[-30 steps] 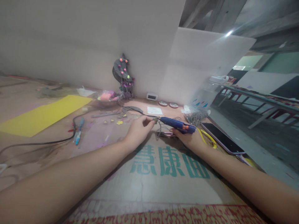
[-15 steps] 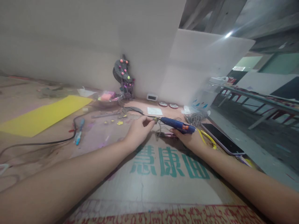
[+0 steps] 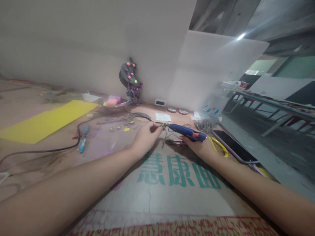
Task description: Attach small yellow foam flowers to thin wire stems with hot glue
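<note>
In my right hand (image 3: pixel 203 149) is a blue hot glue gun (image 3: pixel 184 130), its nozzle pointing left. My left hand (image 3: pixel 147 133) is closed in a pinch on a tiny piece (image 3: pixel 163 125), too small to make out clearly, right at the nozzle tip. From these fingertips a thin grey cord (image 3: pixel 164 139) hangs down. Below the glue gun lies a dark-tipped tool with pink handles (image 3: pixel 175 142), partly hidden by my right hand. Small yellow flower-shaped pieces (image 3: pixel 126 129) lie on the table left of my hands.
Right of my hand are yellow handles (image 3: pixel 220 147), a phone (image 3: pixel 233 146) and a bundle of grey cord (image 3: pixel 208 124). A grey moon ornament with coloured balls (image 3: pixel 129 77) leans on the back panel. To the left lie a yellow sheet (image 3: pixel 46 123), a blue pen (image 3: pixel 84 139) and a black cable (image 3: pixel 49 151).
The grey cord under my left fingertips has swung and now hangs straighter. Both hands and the glue gun stay almost in place.
</note>
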Tool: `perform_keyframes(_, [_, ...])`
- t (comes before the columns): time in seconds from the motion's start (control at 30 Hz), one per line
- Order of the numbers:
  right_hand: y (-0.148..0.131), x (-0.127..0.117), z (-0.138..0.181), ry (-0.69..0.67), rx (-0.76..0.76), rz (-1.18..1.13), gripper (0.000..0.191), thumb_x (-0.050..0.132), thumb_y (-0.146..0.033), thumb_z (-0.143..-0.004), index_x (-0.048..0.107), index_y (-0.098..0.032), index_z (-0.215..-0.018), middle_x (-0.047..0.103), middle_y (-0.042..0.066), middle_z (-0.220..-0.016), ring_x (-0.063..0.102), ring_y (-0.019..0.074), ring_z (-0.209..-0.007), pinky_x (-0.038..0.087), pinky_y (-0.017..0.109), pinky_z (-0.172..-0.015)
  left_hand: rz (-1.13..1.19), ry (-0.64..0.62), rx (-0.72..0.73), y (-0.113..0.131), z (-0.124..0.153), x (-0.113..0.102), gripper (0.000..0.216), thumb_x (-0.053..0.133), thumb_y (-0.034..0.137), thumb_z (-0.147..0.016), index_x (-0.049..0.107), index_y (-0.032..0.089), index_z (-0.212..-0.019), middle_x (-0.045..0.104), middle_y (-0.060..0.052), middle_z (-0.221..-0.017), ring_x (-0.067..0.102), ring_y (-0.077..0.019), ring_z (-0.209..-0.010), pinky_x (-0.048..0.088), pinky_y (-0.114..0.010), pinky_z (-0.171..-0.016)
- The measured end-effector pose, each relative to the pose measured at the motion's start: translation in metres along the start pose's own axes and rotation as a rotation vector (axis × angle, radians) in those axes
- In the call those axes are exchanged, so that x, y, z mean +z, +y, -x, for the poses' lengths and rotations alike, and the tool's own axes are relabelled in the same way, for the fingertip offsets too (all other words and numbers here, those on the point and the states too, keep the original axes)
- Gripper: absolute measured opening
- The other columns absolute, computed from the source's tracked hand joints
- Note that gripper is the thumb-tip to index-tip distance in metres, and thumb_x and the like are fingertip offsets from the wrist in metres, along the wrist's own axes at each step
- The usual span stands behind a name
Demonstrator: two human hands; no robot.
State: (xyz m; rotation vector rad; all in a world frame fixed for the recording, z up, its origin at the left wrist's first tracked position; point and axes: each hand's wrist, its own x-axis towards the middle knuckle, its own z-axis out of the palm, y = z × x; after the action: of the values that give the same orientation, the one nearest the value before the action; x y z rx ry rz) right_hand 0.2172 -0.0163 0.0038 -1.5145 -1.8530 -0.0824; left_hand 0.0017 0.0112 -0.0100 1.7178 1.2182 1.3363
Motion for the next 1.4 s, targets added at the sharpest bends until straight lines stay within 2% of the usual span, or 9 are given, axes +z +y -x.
perform_keyframes(0.37, [0.0011,0.0013,-0.0006,0.000,0.022,0.006,0.026,0.065,-0.050,-0.075,0.069,-0.026,-0.083,0.073,0.003,-0.080,0.069,0.0247,-0.074,0.053,0.034,-0.064,-0.006,0.004,0.004,-0.0005,0.0000,-0.0001,0.019,0.057,0.036,-0.080,0.064,0.018,-0.078,0.068,-0.001,-0.078,0.060,-0.0173,-0.074,0.042,-0.027,-0.070])
perform_keyframes(0.9, [0.0004,-0.0007,0.0026,-0.037,-0.024,-0.039,0.022,0.066,-0.046,-0.076,0.069,-0.026,-0.084,0.073,-0.001,-0.081,0.068,0.0213,-0.073,0.051,0.029,-0.062,-0.013,-0.014,0.012,0.0018,0.0009,0.0004,0.018,0.057,0.034,-0.081,0.064,0.018,-0.080,0.068,-0.001,-0.078,0.060,-0.0171,-0.075,0.043,-0.027,-0.069])
perform_keyframes(1.4, [0.0038,0.0012,0.0017,-0.006,0.006,-0.008,0.026,0.066,-0.048,-0.074,0.070,-0.025,-0.085,0.073,0.002,-0.078,0.067,0.0223,-0.070,0.050,0.030,-0.061,-0.026,-0.015,-0.003,0.0013,0.0008,0.0006,0.019,0.058,0.035,-0.081,0.065,0.017,-0.080,0.068,-0.001,-0.077,0.059,-0.0166,-0.073,0.042,-0.026,-0.068])
